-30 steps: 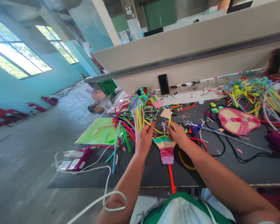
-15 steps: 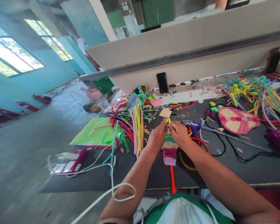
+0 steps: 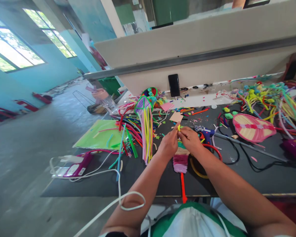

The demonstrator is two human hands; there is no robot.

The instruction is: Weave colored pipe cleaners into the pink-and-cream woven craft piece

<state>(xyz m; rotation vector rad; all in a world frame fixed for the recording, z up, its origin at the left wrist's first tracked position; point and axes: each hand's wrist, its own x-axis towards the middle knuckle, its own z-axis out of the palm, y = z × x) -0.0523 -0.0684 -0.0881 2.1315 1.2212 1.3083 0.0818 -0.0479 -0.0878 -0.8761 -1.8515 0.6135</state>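
Fingertips of my left hand (image 3: 169,143) and my right hand (image 3: 188,137) meet over the table, both pinching a short yellow pipe cleaner (image 3: 179,127). Most of it is hidden by the fingers. Below the hands lies a fuzzy striped piece (image 3: 180,162) in teal, beige, magenta and lilac, its upper end covered by my hands. From its lower end an orange-red strip (image 3: 183,187) runs to the table edge. Just right of my right hand lies a blue glue gun (image 3: 207,134).
Left of my hands is a bundle of pink and yellow pipe cleaners (image 3: 146,135), then a green sheet (image 3: 98,133). A pink leaf-shaped piece (image 3: 254,127) lies right. A phone (image 3: 174,85) leans at the back. A white cable (image 3: 131,194) loops by my left forearm; a purple power strip (image 3: 77,165) sits left.
The yellow pipe cleaner shows less between my fingers, and my hands are closer together. The whole view has shifted slightly.
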